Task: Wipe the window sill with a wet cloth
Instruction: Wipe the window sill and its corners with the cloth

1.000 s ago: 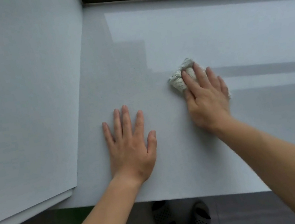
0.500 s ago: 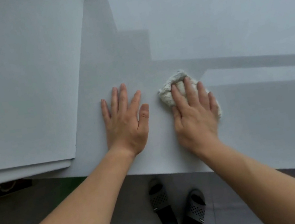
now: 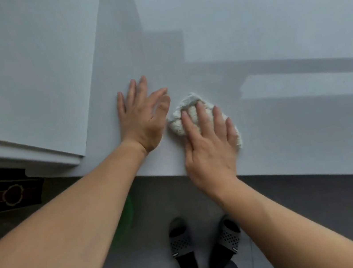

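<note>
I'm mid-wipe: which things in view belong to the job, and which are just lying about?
Part of the job:
cloth, pressed flat under the right hand
window sill
left hand, flat on the sill

Not part of it:
slippers, worn on the feet
rug, on the floor at left

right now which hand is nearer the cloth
Right. The right hand lies flat on top of the cloth, pressing it onto the sill; the left hand rests on the sill just left of it, thumb close to its edge.

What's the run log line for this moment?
step: wipe | right hand: pressing cloth | left hand: resting on window sill | cloth: near front edge
</note>
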